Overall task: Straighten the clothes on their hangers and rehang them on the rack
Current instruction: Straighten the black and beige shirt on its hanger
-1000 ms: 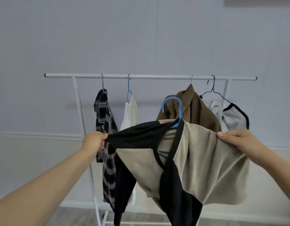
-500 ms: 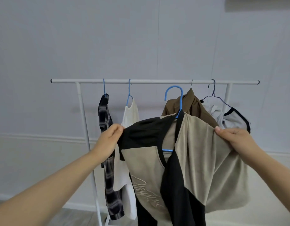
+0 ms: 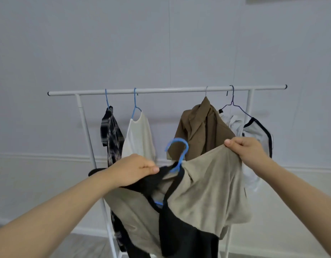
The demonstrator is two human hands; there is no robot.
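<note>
No legible writing on any garment. Beige-and-black shirt [image 3: 203, 190] on blue hanger [image 3: 177, 155], held off the rack [image 3: 166, 89], below the bar. Left hand [image 3: 134, 169] clamped on its black shoulder; right hand [image 3: 246, 151] pinching the beige shoulder, raised higher. Behind right hand: brown jacket [image 3: 200, 125], white-and-black top [image 3: 254, 129]. Behind left: plaid shirt [image 3: 110, 131], cream top [image 3: 138, 136].

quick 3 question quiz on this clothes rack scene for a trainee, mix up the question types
1. True or false: the blue hanger carrying the beige and black top is hooked on the rail.
2. How many garments hang on the rail?
3. Which hand grips the top's black part: A left, B right?

Key: 1 false, its hook is below the rail. 2 four. 3 A.
</note>
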